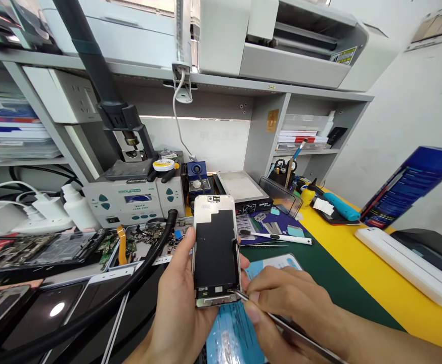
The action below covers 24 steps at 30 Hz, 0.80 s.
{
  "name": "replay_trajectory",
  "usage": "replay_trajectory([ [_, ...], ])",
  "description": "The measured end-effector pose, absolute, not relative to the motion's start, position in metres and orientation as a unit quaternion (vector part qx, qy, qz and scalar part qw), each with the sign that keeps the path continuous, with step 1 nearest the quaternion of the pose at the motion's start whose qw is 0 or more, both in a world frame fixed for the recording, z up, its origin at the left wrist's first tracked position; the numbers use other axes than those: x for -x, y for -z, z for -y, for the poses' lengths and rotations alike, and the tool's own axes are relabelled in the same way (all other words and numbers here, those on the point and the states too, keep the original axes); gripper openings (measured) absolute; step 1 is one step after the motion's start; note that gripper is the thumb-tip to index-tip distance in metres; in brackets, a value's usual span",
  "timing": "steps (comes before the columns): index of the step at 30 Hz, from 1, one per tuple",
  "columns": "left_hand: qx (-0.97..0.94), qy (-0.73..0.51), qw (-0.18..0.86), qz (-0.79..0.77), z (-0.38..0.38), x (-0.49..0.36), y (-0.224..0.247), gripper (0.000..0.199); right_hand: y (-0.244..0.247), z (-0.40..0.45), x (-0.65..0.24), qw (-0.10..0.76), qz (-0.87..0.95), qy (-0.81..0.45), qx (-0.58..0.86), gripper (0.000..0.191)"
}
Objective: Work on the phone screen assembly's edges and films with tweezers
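Observation:
My left hand grips a phone screen assembly by its long edges and tilts it upward, with its black back and silver metal border facing me. In my right hand is a pair of slim metal tweezers, pinched between thumb and fingers. The tip reaches the lower right corner of the screen assembly, beside small gold contacts; whether it touches them I cannot tell. Beneath both hands lies a blue plastic packet.
A rework station stands behind at left, with a black hose curving across several phones at front left. Circuit boards fill a tray. To the right are a white brush, a teal tool and a blue can.

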<state>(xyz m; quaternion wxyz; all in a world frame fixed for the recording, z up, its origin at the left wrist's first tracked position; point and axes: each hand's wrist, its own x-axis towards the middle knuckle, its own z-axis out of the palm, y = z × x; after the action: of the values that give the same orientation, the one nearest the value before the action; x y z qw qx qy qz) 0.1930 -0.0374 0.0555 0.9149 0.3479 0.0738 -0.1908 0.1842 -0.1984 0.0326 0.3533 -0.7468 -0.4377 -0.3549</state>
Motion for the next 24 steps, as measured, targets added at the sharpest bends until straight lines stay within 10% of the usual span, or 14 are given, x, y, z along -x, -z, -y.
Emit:
replay_trajectory([
  [24, -0.35, 0.203, 0.912, -0.072, 0.0376, -0.1927, -0.057, 0.052, -0.0298, 0.1981, -0.1847, 0.364, 0.434, 0.355, 0.743, 0.019],
])
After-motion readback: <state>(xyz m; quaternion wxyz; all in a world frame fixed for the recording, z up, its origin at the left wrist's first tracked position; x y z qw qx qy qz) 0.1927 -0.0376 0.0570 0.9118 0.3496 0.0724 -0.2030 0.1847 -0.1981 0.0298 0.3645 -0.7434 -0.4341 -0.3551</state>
